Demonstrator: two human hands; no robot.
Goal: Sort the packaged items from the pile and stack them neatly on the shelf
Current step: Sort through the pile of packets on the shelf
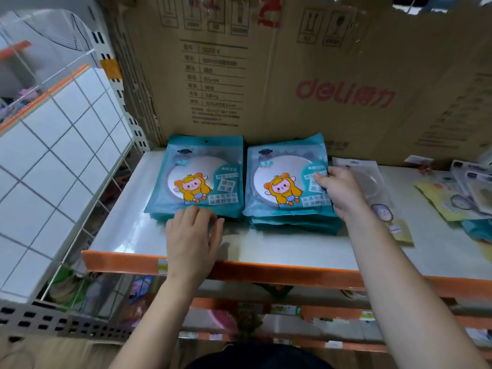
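Observation:
Two stacks of teal mirror packets with a yellow cartoon figure lie side by side on the shelf (122, 230). My left hand (193, 235) presses its fingertips against the front edge of the left stack (202, 177). At the right edge of the right stack (285, 182), my right hand (340, 190) holds the top packet with its fingers curled on it. A clear packet (372, 182) lies just right of that hand, partly under my wrist.
A large brown cardboard box (292, 75) stands behind the stacks. A loose pile of mixed packets (463, 198) lies at the shelf's right end. A white wire-grid panel (53, 155) closes the left side. The orange shelf lip (122, 262) runs along the front, with lower shelves beneath.

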